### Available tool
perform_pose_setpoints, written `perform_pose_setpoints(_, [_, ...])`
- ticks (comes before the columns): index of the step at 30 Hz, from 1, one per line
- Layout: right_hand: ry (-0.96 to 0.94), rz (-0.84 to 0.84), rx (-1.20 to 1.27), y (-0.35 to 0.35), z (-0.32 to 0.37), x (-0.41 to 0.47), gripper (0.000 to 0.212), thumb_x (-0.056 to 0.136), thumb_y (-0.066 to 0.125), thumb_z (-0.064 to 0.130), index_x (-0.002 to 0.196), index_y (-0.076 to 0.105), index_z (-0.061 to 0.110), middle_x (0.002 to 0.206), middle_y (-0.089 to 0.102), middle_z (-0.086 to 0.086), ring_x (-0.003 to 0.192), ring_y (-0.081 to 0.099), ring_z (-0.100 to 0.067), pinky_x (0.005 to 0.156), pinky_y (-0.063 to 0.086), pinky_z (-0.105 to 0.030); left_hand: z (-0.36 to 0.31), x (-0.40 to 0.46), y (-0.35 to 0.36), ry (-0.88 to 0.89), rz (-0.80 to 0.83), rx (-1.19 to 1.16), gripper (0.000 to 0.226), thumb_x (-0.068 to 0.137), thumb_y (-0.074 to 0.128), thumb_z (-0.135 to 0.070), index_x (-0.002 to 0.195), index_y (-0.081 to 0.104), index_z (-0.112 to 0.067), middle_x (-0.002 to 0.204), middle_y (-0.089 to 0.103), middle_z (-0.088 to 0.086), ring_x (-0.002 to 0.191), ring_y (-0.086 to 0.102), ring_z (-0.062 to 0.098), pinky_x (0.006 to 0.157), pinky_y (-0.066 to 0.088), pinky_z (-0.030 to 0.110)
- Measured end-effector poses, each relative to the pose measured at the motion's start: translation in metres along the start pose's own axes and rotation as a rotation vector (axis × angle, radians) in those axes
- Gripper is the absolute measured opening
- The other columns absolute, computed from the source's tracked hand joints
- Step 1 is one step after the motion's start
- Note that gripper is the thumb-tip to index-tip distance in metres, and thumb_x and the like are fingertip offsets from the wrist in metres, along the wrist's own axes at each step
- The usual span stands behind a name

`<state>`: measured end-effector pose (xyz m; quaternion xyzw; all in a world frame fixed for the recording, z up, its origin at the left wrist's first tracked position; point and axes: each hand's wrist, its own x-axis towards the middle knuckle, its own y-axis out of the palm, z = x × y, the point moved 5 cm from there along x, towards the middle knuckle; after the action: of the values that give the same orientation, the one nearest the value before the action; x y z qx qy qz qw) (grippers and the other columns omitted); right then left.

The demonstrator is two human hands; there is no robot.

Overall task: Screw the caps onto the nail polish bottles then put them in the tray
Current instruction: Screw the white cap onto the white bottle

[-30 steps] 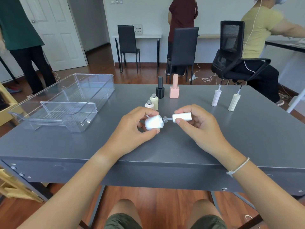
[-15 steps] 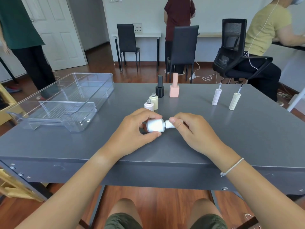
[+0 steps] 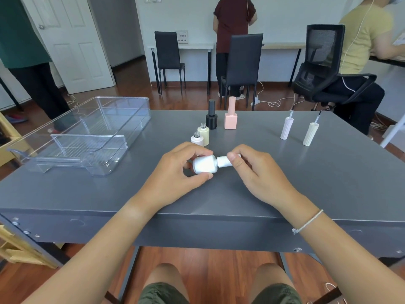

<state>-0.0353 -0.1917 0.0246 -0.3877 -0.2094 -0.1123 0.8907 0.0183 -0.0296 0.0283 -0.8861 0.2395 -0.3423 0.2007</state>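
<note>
A person sits at a grey table (image 3: 285, 189), seen from a camera on their head looking down at both forearms. The left hand (image 3: 175, 172) grips a white nail polish bottle (image 3: 205, 164), held on its side just above the tabletop, with the thumb under the bottle and the fingers curled over its top. The right hand (image 3: 252, 170) pinches the white cap (image 3: 224, 161) between thumb and fingertips. The cap sits on the bottle's neck, pointing to the right, flush against the bottle's shoulder. A thin white string bracelet (image 3: 309, 221) circles the right wrist.

Just beyond the hands stand two small uncapped bottles, a pale pink one (image 3: 197, 139) and a cream one (image 3: 203, 134) touching or nearly touching it. Farther back stand a capped black bottle (image 3: 211, 116) and, beside it, a capped square peach bottle (image 3: 230, 115). To the right, well apart from the bottles, two ribbed caps stand upright with their brushes pointing up: a pale lilac cap (image 3: 286, 128) and a cream cap (image 3: 310, 133).

A clear plastic tray (image 3: 92, 130) with a divider wall sits on the table's left side; no bottles are in it.

Three people are in the room behind the table, along with black chairs (image 3: 241, 62).
</note>
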Motion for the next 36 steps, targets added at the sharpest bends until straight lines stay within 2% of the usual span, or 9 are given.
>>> perform_pose_setpoints(3, [0.002, 0.015, 0.053, 0.0001, -0.0019, -0.002, 0.015, 0.089, 0.047, 0.043, 0.097, 0.047, 0.03, 0.061, 0.051, 0.017, 0.054, 0.044, -0.006, 0.052, 0.031, -0.015, 0.0003, 0.0004, 0.0, -0.003, -0.006, -0.005, 0.041, 0.071, 0.076, -0.012, 0.097, 0.059, -0.039, 0.1, 0.059, -0.017, 0.094, 0.057, 0.009, 0.079, 0.051, 0.033])
perform_pose_setpoints(6, [0.006, 0.021, 0.071, -0.0003, -0.0032, -0.0033, 0.006, 0.087, 0.053, 0.027, 0.089, 0.047, 0.027, 0.06, 0.05, 0.012, 0.051, 0.04, -0.009, 0.053, 0.034, -0.027, 0.0006, 0.0003, 0.0002, -0.001, -0.004, -0.003, 0.041, 0.071, 0.076, -0.012, 0.098, 0.058, -0.039, 0.1, 0.058, -0.016, 0.093, 0.057, 0.008, 0.079, 0.051, 0.032])
perform_pose_setpoints(12, [0.029, -0.019, -0.014, -0.0024, 0.0013, -0.0022, 0.038, 0.082, 0.03, 0.062, 0.068, 0.045, 0.03, 0.052, 0.046, 0.01, 0.051, 0.04, -0.009, 0.049, 0.027, -0.019, 0.0004, 0.0001, 0.0009, 0.01, 0.004, -0.002, 0.043, 0.072, 0.076, -0.011, 0.097, 0.058, -0.04, 0.099, 0.058, -0.017, 0.094, 0.057, 0.006, 0.079, 0.051, 0.028])
perform_pose_setpoints(15, [0.034, 0.01, 0.011, -0.0015, -0.0015, -0.0033, 0.014, 0.088, 0.048, 0.04, 0.089, 0.049, 0.026, 0.06, 0.052, 0.024, 0.051, 0.043, -0.006, 0.048, 0.03, -0.016, 0.0006, 0.0008, 0.0004, 0.009, -0.002, 0.002, 0.042, 0.072, 0.076, -0.012, 0.097, 0.058, -0.04, 0.099, 0.058, -0.017, 0.094, 0.057, 0.006, 0.079, 0.051, 0.027])
perform_pose_setpoints(17, [0.036, 0.013, -0.003, -0.0014, -0.003, -0.0035, 0.009, 0.089, 0.05, 0.032, 0.085, 0.049, 0.024, 0.058, 0.052, 0.023, 0.051, 0.042, -0.007, 0.048, 0.028, -0.017, 0.0007, 0.0007, 0.0006, 0.012, 0.002, 0.007, 0.042, 0.072, 0.076, -0.012, 0.097, 0.058, -0.04, 0.099, 0.058, -0.016, 0.094, 0.057, 0.007, 0.078, 0.051, 0.027])
perform_pose_setpoints(21, [0.048, -0.009, -0.041, -0.0018, -0.0008, -0.0027, 0.047, 0.088, 0.031, 0.054, 0.074, 0.052, 0.015, 0.055, 0.051, 0.005, 0.053, 0.042, -0.014, 0.051, 0.031, -0.028, 0.0009, 0.0002, 0.0008, 0.02, 0.006, 0.013, 0.042, 0.072, 0.075, -0.013, 0.097, 0.057, -0.042, 0.098, 0.058, -0.016, 0.093, 0.057, 0.006, 0.078, 0.051, 0.024])
perform_pose_setpoints(26, [0.048, 0.013, 0.02, -0.001, -0.0025, -0.0034, 0.01, 0.088, 0.05, 0.037, 0.086, 0.048, 0.027, 0.065, 0.054, 0.01, 0.052, 0.043, -0.006, 0.05, 0.03, -0.018, 0.0013, 0.0004, 0.0006, 0.025, 0.001, 0.011, 0.044, 0.071, 0.075, -0.013, 0.097, 0.057, -0.043, 0.098, 0.057, -0.019, 0.093, 0.057, 0.005, 0.079, 0.051, 0.024])
perform_pose_setpoints(32, [0.061, 0.009, -0.014, -0.0007, -0.0031, -0.0028, 0.031, 0.091, 0.04, 0.046, 0.067, 0.043, 0.026, 0.054, 0.048, 0.019, 0.05, 0.04, -0.007, 0.049, 0.025, -0.023, 0.0013, 0.0005, 0.0015, 0.028, 0.009, 0.011, 0.044, 0.072, 0.076, -0.012, 0.098, 0.057, -0.043, 0.099, 0.057, -0.02, 0.094, 0.057, 0.004, 0.079, 0.051, 0.021])
perform_pose_setpoints(36, [0.042, 0.02, 0.012, -0.001, -0.0016, -0.0037, 0.014, 0.087, 0.049, 0.04, 0.087, 0.047, 0.026, 0.058, 0.049, 0.011, 0.051, 0.043, -0.006, 0.05, 0.03, -0.022, 0.0012, 0.0003, 0.0006, 0.024, 0.0, 0.012, 0.043, 0.072, 0.076, -0.011, 0.098, 0.058, -0.04, 0.099, 0.057, -0.019, 0.093, 0.057, 0.004, 0.079, 0.051, 0.022])
